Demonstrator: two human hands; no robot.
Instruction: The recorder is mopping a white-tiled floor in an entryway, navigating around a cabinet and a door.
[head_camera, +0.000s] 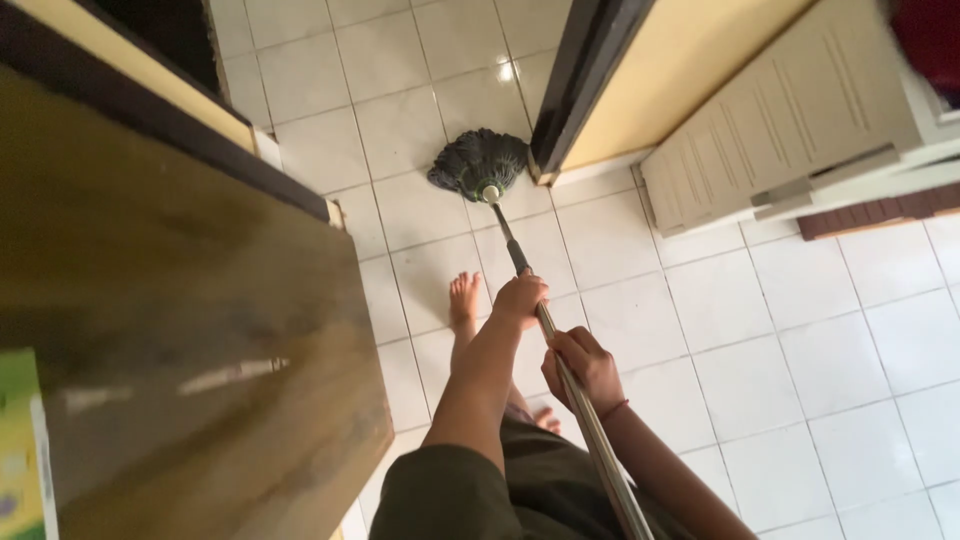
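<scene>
At the left of the frame a brown wooden worktop (190, 330) fills the view. Centre frame, the left hand (520, 297) grips the mop handle (560, 350) higher in the frame, nearer the dark mop head (480, 163) on the white tiled floor (800, 350); the right hand (585, 365) is wrapped round it just below. The handle's long axis runs up-frame to the head, which touches a door frame (580, 80), with a pale cabinet (780, 110) upper right.

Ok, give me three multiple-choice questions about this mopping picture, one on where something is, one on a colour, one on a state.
1. Where is the mop head?
A. by the door frame
B. on the table
C. beside the cabinet drawers

2. What colour is the floor?
A. brown
B. white
C. blue

3. How is the handle held?
A. left hand only
B. right hand only
C. both hands

Answers:
1 A, the mop head lies on the tiles at the foot of the door frame.
2 B, the tiles are white.
3 C, the left hand grips it lower down and the right hand grips it higher up.
</scene>
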